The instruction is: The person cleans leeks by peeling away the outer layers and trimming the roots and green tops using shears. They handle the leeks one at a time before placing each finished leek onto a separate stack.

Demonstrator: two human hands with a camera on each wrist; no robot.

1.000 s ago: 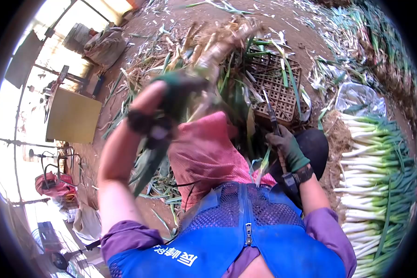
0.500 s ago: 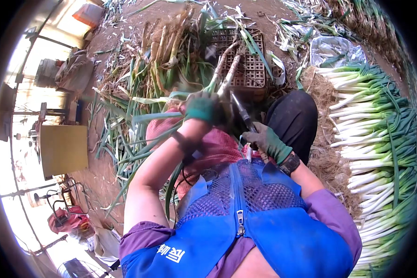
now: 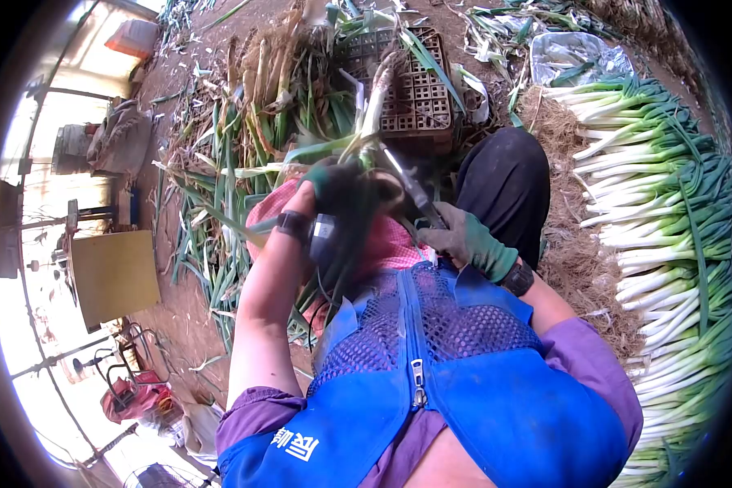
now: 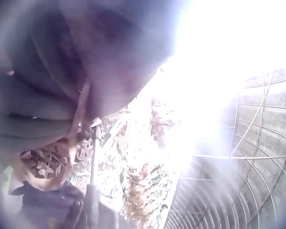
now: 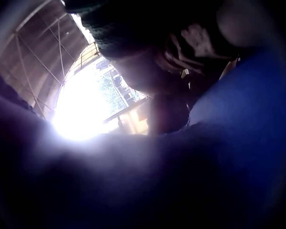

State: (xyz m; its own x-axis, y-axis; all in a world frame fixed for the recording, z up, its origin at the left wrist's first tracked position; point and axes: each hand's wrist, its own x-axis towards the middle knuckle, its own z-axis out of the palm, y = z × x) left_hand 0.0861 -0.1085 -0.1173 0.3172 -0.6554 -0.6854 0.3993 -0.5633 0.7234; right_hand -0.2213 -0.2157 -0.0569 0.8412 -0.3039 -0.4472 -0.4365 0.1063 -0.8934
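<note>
In the head view the gloved left hand [image 3: 337, 185], somewhat blurred, grips a leek [image 3: 372, 114] whose root end points up and away over the crate. The gloved right hand [image 3: 468, 240] holds a slim metal tool [image 3: 415, 191], its tip near the leek's stalk. A pink cloth [image 3: 272, 213] lies over the lap beneath the left hand. The left wrist view shows the tool's rod [image 4: 94, 160] and the dark gloved right hand [image 4: 62, 205] at the bottom. Most of the right wrist view is dark, with glove fabric [image 5: 119, 33] at the top.
Untrimmed leeks [image 3: 276, 73] are heaped at the back left, beside a brown plastic crate [image 3: 419, 89]. White-stalked leeks [image 3: 651, 244] form a long row at the right. A clear plastic bag [image 3: 573, 58] lies behind that row. A yellow board [image 3: 115, 275] stands at the left.
The left hand has come down from its blurred swing over the lap, holding leeks by the tool. The right hand has shifted slightly left with the tool. The view has shifted.
</note>
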